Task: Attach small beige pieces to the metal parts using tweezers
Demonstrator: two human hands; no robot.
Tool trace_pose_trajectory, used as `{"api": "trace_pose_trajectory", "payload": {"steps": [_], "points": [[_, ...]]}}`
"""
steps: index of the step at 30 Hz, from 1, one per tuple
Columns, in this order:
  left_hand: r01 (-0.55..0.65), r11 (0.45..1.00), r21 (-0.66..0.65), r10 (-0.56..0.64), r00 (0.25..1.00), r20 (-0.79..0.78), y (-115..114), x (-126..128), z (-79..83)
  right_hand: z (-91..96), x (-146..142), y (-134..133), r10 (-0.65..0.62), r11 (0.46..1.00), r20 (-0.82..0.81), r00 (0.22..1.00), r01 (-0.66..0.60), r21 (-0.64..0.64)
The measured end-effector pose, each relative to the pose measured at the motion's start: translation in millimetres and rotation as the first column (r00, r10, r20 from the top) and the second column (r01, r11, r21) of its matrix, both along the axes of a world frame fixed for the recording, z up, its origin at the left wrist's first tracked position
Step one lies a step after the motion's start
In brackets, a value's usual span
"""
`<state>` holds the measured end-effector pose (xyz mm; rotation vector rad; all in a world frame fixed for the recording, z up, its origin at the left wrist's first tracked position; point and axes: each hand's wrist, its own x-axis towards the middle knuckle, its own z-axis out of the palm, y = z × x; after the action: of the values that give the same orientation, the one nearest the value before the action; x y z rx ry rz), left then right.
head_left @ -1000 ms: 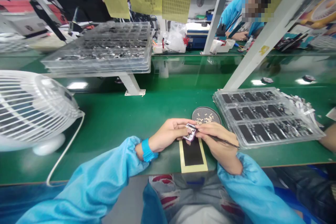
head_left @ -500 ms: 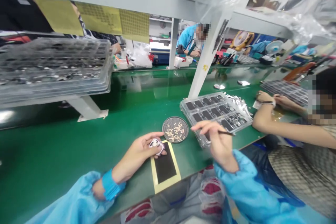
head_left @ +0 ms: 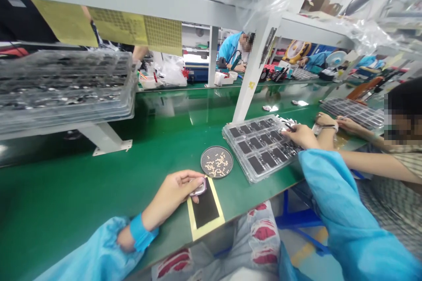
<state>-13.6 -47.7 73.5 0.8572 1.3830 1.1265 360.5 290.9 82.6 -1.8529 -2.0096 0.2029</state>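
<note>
Left hand [head_left: 173,193] rests low on the green desk [head_left: 99,184], fingers [head_left: 193,181] curled shut around a small pinkish-white part [head_left: 198,189]. The part is pinched between thumb and fingertips, held just over the top edge of a black mat with a yellow border [head_left: 205,207] that lies flat near the desk's front edge.

Right hand [head_left: 301,135] is stretched out over the far right corner of a clear plastic tray [head_left: 260,147]. Its fingers are closed on a thin dark tool [head_left: 290,126], likely tweezers; the tip points into the tray's far corner. What the tip touches is too small to tell.

Containers:
- Clear plastic tray: shallow, divided into rows of rectangular pockets, most holding flat black pieces. It appears to sit on at least one more tray of the same kind.
- Round mesh dish [head_left: 216,162]: just left of the tray, between it and the left hand. Holds a loose scatter of small pale parts at its middle.
- Stack of clear trays [head_left: 66,88] on a raised shelf at left, pockets holding small dark and shiny parts, blurred.

A second person's arms [head_left: 359,158] lie on the desk at right, just beyond the right hand.
</note>
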Motion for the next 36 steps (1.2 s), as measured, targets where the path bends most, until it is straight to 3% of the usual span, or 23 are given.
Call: {"api": "trace_pose_trajectory", "payload": {"steps": [3, 6, 8, 10, 12, 14, 16, 17, 19, 21, 23, 25, 27, 32, 34, 36], "points": [[-0.012, 1.0, -0.001, 0.012, 1.0, 0.015, -1, 2, 2.5, 4.0, -1, -4, 0.008, 0.996, -0.074, 0.997, -0.001, 0.094], [-0.007, 1.0, 0.015, 0.007, 1.0, 0.025, -1, 5, 0.9, 12.5, -17, -25, 0.086, 0.978, -0.156, 0.984, -0.054, 0.2], [0.015, 0.999, 0.03, -0.017, 0.999, 0.037, -2, 7, -0.7, 18.0, -39, -53, 0.22, 0.95, -0.264, 0.939, -0.145, 0.275], [0.068, 0.997, 0.037, -0.07, 0.996, 0.046, -3, 10, -1.2, 21.2, -69, -92, 0.413, 0.902, -0.396, 0.82, -0.306, 0.306], [0.132, 0.991, 0.021, -0.133, 0.99, 0.049, -6, 12, -0.1, 20.9, -102, -137, 0.617, 0.785, -0.387, 0.685, -0.499, 0.368], [0.182, 0.983, 0.005, -0.182, 0.982, 0.058, -8, 13, 1.7, 16.5, -131, -179, 0.812, 0.58, -0.264, 0.521, -0.665, 0.47], [0.208, 0.978, 0.014, -0.208, 0.974, 0.085, -9, 14, 2.6, 8.3, -152, -212, 0.912, 0.392, -0.105, 0.396, -0.772, 0.5], [0.204, 0.979, 0.025, -0.205, 0.973, 0.105, -10, 14, 2.4, 3.3, -160, -223, 0.934, 0.331, -0.047, 0.354, -0.806, 0.491], [0.168, 0.985, 0.045, -0.173, 0.975, 0.137, -9, 13, 0.7, -6.7, -171, -238, 0.956, 0.267, -0.02, 0.292, -0.841, 0.47], [0.131, 0.989, 0.062, -0.139, 0.981, 0.132, -9, 11, -2.1, -14.0, -178, -244, 0.958, 0.286, -0.12, 0.26, -0.83, 0.48], [0.119, 0.99, 0.08, -0.126, 0.989, 0.083, -9, 9, -4.7, -16.8, -183, -247, 0.911, 0.399, -0.297, 0.284, -0.785, 0.474], [0.123, 0.988, 0.095, -0.125, 0.992, 0.015, -10, 8, -6.3, -15.8, -186, -247, 0.805, 0.542, -0.486, 0.34, -0.753, 0.372], [0.126, 0.986, 0.112, -0.122, 0.992, -0.043, -11, 8, -6.4, -13.3, -189, -246, 0.679, 0.612, -0.633, 0.371, -0.762, 0.211], [0.058, 0.992, 0.112, -0.065, 0.996, 0.057, -8, 8, -2.1, -10.8, -182, -238, 0.352, 0.689, -0.845, 0.403, -0.722, -0.058], [0.025, 0.992, 0.121, -0.035, 0.996, 0.085, -7, 7, 0.3, -11.2, -176, -237, 0.262, 0.665, -0.879, 0.398, -0.734, -0.135], [0.011, 0.99, 0.144, -0.021, 0.997, 0.072, -7, 5, 2.7, -12.2, -173, -239, 0.247, 0.598, -0.884, 0.396, -0.78, -0.183]]}}
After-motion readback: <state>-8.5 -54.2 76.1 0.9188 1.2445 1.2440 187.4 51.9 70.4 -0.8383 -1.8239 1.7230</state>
